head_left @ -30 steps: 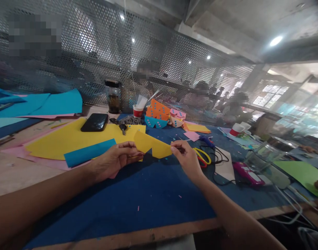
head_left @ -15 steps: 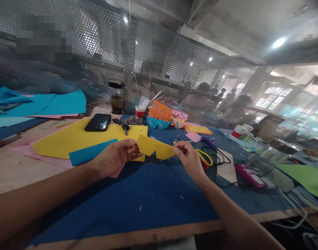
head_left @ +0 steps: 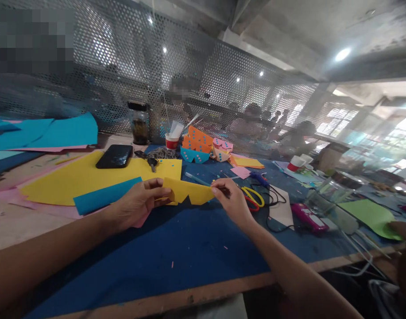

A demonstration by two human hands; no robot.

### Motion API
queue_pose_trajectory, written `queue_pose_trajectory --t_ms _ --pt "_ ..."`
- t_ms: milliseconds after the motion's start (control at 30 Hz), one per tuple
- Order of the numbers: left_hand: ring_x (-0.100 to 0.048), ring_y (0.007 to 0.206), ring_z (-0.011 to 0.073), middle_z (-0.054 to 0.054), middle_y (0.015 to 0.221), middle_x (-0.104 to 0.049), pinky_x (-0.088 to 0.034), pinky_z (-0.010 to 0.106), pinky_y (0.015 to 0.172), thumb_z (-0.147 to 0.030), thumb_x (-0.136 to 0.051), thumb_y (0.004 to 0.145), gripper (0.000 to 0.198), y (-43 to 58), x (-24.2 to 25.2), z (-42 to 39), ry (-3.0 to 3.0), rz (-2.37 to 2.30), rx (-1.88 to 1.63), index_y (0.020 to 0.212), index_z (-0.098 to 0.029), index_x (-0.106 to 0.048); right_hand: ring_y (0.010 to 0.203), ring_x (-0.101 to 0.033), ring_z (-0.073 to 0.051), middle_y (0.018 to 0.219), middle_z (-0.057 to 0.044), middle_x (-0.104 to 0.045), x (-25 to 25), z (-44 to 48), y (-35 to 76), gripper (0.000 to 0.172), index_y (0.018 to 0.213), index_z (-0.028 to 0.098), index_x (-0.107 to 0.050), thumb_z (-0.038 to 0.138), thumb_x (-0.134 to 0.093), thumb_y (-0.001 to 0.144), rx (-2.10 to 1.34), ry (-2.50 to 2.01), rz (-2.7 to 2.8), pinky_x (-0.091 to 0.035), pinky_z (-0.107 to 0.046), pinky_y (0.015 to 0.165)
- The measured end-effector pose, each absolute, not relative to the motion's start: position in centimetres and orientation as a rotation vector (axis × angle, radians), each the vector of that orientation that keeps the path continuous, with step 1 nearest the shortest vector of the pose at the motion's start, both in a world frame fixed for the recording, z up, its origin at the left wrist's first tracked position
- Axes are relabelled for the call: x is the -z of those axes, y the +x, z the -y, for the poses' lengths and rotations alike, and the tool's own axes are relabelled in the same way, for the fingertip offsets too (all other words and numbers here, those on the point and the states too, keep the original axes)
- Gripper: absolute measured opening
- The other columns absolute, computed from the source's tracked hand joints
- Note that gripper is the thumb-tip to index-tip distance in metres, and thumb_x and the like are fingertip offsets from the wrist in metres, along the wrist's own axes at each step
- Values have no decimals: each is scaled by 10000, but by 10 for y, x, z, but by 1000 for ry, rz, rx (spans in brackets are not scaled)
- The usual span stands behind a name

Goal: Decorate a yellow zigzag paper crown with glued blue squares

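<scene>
A strip of yellow folded paper (head_left: pixel 188 191) with a V-shaped notch in its lower edge is held up above the blue table mat. Its left end is pinched between the thumb and fingers of my left hand (head_left: pixel 139 200). At the other end, the thumb and fingertips of my right hand (head_left: pixel 232 198) grip the right tip. Under my left forearm lie a blue paper strip (head_left: pixel 105 195) and a large yellow sheet (head_left: pixel 61 179). Yellow and red looped handles, seemingly scissors (head_left: pixel 260 195), rest just right of my right hand.
Behind stand dotted paper pieces (head_left: pixel 198 142), a paper cup (head_left: pixel 172 141) and a lidded jar (head_left: pixel 139 124). A phone (head_left: pixel 114 156) and keys (head_left: pixel 152 162) lie left. A blue glue gun (head_left: pixel 259 178), cord and magenta device (head_left: pixel 309 218) lie right. Another person's hand (head_left: pixel 402 231) touches green paper.
My left hand's fingers, loosely spread beside the yellow paper before, have closed on its left end. The notch looks narrower. The view has shifted slightly, and a person's hand appears at the right edge.
</scene>
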State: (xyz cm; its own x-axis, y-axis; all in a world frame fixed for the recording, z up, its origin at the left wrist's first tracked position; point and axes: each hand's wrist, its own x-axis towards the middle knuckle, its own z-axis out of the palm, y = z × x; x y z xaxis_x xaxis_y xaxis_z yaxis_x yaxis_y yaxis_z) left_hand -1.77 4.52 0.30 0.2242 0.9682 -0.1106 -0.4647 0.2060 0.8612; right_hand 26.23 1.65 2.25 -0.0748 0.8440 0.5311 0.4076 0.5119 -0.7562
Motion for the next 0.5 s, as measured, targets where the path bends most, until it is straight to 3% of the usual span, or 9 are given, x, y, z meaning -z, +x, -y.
queue_pose_trajectory --t_ms 200,500 --pt "-788 752 169 41 801 -805 -672 221 719 -21 -913 696 242 -20 -1 -46 810 -744 -1143 800 -154 -740 983 -687 -206 1092 -50 -732 -25 -15 264 247 1112 228 -721 396 -571 1010 -644 -1126 1634 -539 -332 868" --pt "-797 794 175 42 858 -830 -670 224 772 -16 -861 769 186 -21 -3 -45 829 -731 -1119 839 -152 -754 979 -695 -208 1074 -43 -731 -24 -16 264 232 1086 231 -725 346 -550 986 -696 -1067 1586 -553 -344 906"
